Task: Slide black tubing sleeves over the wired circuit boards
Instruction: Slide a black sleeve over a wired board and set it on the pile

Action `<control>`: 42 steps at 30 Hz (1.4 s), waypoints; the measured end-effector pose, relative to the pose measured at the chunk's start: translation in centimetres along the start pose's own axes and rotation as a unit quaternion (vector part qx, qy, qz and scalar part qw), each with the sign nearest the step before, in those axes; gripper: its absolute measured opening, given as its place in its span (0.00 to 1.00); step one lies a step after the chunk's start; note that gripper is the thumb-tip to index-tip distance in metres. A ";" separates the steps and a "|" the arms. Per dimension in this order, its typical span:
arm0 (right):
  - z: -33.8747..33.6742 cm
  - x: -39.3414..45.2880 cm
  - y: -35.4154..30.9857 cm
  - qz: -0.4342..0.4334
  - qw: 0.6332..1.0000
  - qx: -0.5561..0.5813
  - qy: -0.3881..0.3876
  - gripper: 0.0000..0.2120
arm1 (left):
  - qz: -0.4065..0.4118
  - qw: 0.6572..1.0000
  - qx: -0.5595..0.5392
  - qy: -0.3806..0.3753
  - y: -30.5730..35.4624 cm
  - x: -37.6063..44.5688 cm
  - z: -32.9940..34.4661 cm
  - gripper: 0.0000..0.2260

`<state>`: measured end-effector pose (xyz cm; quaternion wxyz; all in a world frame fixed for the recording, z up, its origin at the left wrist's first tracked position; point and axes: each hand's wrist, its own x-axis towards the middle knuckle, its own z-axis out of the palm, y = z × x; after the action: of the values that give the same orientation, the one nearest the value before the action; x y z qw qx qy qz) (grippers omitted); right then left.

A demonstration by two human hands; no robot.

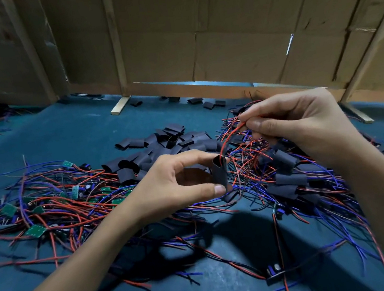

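Left hand (179,185) pinches sleeve (219,173) | right hand (304,127) pinches red wire (228,137) entering it | sleeved boards (289,180) at 3 o'clock | bare boards (35,232) at 9 o'clock remain

Single view, head-mounted, wide-angle. It looks forward and down from above the person's forearms onto the blue work surface (64,140). Both hands sit close to the lens at mid-frame, left hand (179,185), right hand (296,126). The cardboard wall (228,13) closes the far side. Straight edges bow toward the frame's margins. No second view to compare.
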<state>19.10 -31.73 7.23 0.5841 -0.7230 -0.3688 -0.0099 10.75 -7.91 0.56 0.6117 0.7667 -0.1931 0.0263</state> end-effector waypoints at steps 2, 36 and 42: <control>0.5 0.2 0.1 -0.007 1.000 -0.011 0.022 0.06 | 0.002 1.000 -0.005 0.011 0.0 0.0 0.0 0.18; -0.5 -0.8 -1.4 -0.074 0.991 -0.077 -0.075 0.06 | 0.027 0.966 0.168 0.195 -0.7 0.7 -0.1 0.17; -0.4 -0.8 -1.4 -0.070 0.991 -0.080 -0.079 0.06 | 0.040 0.967 0.170 0.187 -0.8 0.7 0.0 0.18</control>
<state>17.97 -32.43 8.16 0.4916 -0.7382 -0.4614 -0.0227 11.69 -8.01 0.02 0.4959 0.8327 -0.0983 0.2258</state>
